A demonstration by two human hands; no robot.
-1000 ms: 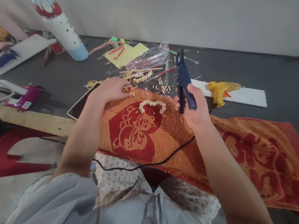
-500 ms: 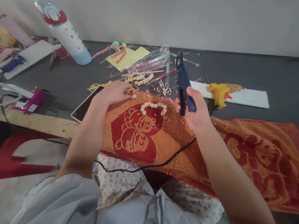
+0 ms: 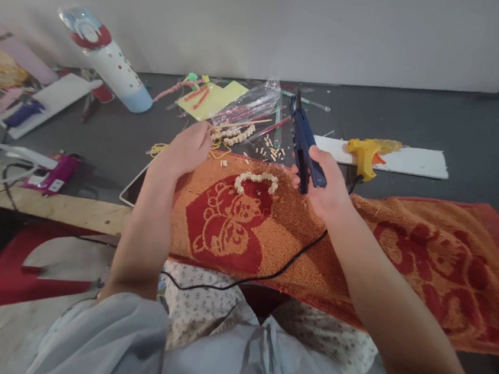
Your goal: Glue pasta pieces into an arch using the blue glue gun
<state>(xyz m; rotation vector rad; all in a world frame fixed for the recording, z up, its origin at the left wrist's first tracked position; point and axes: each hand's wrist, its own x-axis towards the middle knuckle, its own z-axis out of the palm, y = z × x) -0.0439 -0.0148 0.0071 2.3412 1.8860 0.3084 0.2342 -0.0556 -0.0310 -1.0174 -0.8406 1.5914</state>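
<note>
My right hand [image 3: 327, 186] is closed around a long dark blue stapler-like tool [image 3: 305, 139], its narrow dark end pointing away from me. My left hand [image 3: 191, 148] is over the back left of an orange and red towel [image 3: 290, 242], fingers curled together; what they hold, if anything, is hidden. Close by its fingertips are yellow string [image 3: 221, 151], a thin wooden stick [image 3: 256, 122] and a strip of small pale pieces [image 3: 239, 135]. A few small pieces [image 3: 224, 163] lie below it on the towel. A curved chain of pale pieces [image 3: 257, 177] rests between my hands.
Loose pale bits [image 3: 273, 152] and a plastic bag [image 3: 258, 101] lie behind the towel. A yellow glue gun [image 3: 366, 155] sits on a white strip [image 3: 421, 162] at right. At left are a tablet [image 3: 136, 184], a purple power adapter [image 3: 54, 173] and a tall bottle [image 3: 114, 68].
My left hand has moved up and slightly left, off the small pieces on the towel and toward the string and stick. My right hand keeps holding the blue tool almost in place.
</note>
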